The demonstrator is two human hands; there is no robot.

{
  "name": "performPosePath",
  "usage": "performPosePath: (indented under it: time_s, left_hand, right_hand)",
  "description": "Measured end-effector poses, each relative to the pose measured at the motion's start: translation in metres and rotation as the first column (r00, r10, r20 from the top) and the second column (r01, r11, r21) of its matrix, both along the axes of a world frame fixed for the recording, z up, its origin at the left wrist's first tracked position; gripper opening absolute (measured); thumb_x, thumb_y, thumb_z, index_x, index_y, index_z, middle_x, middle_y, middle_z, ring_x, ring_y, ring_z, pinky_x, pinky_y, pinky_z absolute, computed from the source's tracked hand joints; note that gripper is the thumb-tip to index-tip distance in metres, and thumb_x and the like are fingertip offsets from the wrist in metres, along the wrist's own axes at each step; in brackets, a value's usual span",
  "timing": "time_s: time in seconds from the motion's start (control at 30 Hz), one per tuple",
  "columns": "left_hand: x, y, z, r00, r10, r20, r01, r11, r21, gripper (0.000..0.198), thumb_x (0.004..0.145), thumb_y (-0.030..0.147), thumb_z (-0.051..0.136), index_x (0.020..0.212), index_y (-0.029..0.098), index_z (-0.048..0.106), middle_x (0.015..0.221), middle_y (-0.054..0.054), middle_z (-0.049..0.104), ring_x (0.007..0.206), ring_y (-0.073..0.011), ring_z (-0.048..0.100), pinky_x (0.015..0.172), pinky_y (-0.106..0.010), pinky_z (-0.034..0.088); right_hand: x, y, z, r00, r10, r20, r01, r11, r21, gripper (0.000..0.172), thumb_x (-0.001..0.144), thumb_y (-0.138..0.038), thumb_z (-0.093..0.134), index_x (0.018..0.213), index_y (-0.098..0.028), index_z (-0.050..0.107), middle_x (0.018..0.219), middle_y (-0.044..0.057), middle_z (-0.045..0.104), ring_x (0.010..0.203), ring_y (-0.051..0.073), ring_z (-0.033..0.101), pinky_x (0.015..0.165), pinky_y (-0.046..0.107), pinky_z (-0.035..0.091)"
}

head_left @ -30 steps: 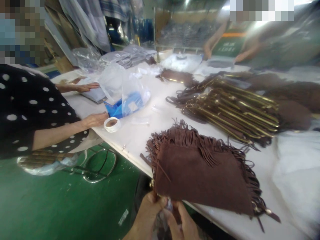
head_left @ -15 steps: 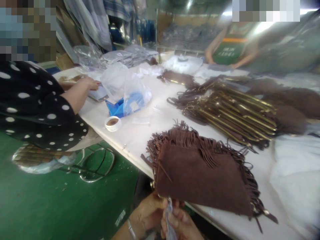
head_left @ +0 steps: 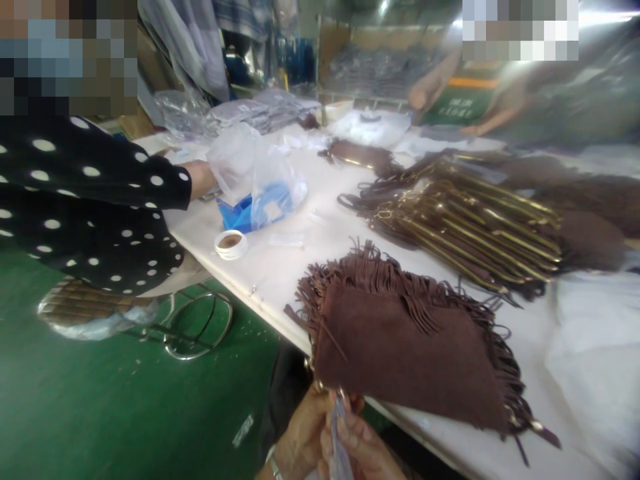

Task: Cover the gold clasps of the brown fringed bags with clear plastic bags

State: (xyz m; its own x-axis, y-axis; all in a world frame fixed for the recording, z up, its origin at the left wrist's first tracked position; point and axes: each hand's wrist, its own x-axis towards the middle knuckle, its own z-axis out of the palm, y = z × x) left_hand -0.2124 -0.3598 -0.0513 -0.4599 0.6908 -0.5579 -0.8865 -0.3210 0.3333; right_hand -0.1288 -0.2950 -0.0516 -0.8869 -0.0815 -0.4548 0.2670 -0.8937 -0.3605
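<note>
A brown suede fringed bag lies flat at the table's front edge, its fringe spread away from me. Below its near left corner, my left hand is closed with the fingertips at the bag's edge, beside small gold metal fittings. Close against it on the right, my right hand pinches a thin, pale translucent plastic strip that hangs from the bag's edge. My fingers partly hide what the left hand grips.
A pile of brown bags with gold zippers lies at the right. On the left are a tape roll and a blue item in clear plastic. A person in polka-dot sleeves works there, near a metal stool. Another person stands across.
My left hand and wrist have shifted slightly right, while both hands stay at the bag's edge. The person at the left has reached farther over the table toward the clear plastic.
</note>
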Motion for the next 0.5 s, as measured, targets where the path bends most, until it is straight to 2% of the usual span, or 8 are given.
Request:
performPosePath:
  time_s: [0.13,0.23,0.3,0.43,0.5]
  left_hand:
    - [-0.006,-0.007,0.005,0.995,0.01,-0.102,-0.012,1.0,-0.02,0.021,0.065,0.02,0.086,0.075,0.01,0.07,0.07,-0.009,0.071,0.062,-0.017,0.064,0.06,-0.025,0.049]
    - [-0.014,-0.016,0.014,0.984,0.011,-0.178,-0.021,0.998,-0.053,0.02,0.07,0.016,0.08,0.088,0.011,0.071,0.08,-0.01,0.073,0.071,-0.0193,0.067,0.07,-0.028,0.051]
    - [-0.019,-0.023,0.024,0.972,0.001,-0.233,-0.02,0.996,-0.082,0.024,0.072,0.014,0.079,0.095,0.013,0.07,0.088,-0.011,0.073,0.079,-0.0214,0.068,0.077,-0.03,0.051]
    - [-0.022,-0.032,0.045,0.939,-0.038,-0.341,0.028,0.999,-0.034,0.024,0.081,0.023,0.072,0.102,0.012,0.068,0.103,-0.015,0.071,0.096,-0.0262,0.066,0.09,-0.037,0.048]
    - [-0.021,-0.032,0.051,0.922,-0.065,-0.382,0.065,0.998,-0.013,0.028,0.088,0.031,0.063,0.107,0.011,0.067,0.107,-0.017,0.07,0.098,-0.0279,0.065,0.091,-0.039,0.048]
  right_hand:
    - [0.011,-0.004,-0.005,0.999,0.032,-0.007,-0.031,0.991,0.127,0.046,0.069,-0.052,0.083,0.09,-0.016,0.064,0.07,0.001,0.064,0.05,0.004,0.049,0.051,0.015,0.033]
    - [0.021,-0.006,-0.011,0.994,0.103,-0.026,-0.092,0.963,0.255,0.051,0.066,-0.057,0.082,0.09,-0.016,0.063,0.068,0.001,0.066,0.044,0.002,0.04,0.046,0.015,0.025]
    - [0.026,-0.008,-0.016,0.993,0.12,-0.015,-0.109,0.94,0.323,0.054,0.063,-0.06,0.083,0.087,-0.016,0.062,0.069,0.002,0.067,0.042,0.002,0.04,0.044,0.016,0.025]
    - [0.033,-0.01,-0.025,0.992,0.127,0.029,-0.128,0.912,0.39,0.058,0.058,-0.062,0.084,0.086,-0.015,0.063,0.072,0.003,0.07,0.043,0.003,0.045,0.044,0.016,0.025]
    - [0.036,-0.011,-0.029,0.989,0.136,0.062,-0.149,0.901,0.408,0.059,0.06,-0.062,0.083,0.087,-0.014,0.064,0.069,0.005,0.071,0.043,0.003,0.045,0.044,0.016,0.025]
